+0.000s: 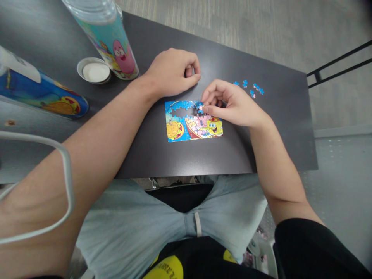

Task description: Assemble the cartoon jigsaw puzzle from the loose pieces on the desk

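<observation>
A cartoon jigsaw puzzle (176, 133) lies on the dark tabletop, with a gap running across its upper middle. My right hand (231, 101) is over its upper right corner, thumb and fingertips pinched on a small blue puzzle piece (200, 109) with a pinkish spot. Whether that piece touches the puzzle I cannot tell. Just beyond the puzzle, my left hand (178, 72) rests on the table with its fingers curled in and nothing visible in them. Several loose blue puzzle pieces (252, 93) are scattered to the right of my right hand.
A clear-topped canister (123, 58) with a pink cartoon figure stands at the back left, beside a round white lid (95, 72). Another blue cartoon canister (43, 91) is at far left. A pale cable (68, 174) loops over my left forearm. The tabletop (290, 116) ends at right.
</observation>
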The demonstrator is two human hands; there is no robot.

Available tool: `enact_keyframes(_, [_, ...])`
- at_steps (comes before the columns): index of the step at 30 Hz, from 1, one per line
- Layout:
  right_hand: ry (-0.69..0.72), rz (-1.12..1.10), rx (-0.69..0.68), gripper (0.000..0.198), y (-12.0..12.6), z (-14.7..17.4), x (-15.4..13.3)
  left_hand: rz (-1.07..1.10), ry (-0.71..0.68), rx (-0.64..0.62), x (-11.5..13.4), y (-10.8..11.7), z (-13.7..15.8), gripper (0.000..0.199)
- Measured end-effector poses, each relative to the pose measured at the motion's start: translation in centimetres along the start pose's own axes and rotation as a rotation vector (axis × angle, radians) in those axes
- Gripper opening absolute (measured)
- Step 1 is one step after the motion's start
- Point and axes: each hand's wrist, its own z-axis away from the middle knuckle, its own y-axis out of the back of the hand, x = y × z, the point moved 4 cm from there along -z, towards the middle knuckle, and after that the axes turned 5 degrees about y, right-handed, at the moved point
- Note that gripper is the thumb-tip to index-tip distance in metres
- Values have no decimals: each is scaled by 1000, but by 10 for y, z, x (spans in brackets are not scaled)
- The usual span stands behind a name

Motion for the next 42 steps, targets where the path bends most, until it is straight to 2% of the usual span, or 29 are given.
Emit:
enact_keyframes(7, [-18,47,-18,25,-1,-2,-8,-13,0,15,-2,-3,-1,17])
enact_keyframes(21, [-102,33,-12,30,1,1,-10,28,-1,6,0,0,-1,18])
enact_keyframes(35, [-81,85,5,32,-8,-3,-9,54,5,11,1,1,-1,17])
enact_keyframes(42, [-51,116,39,28,-3,-2,-10,47,-6,21,2,1,-1,12])
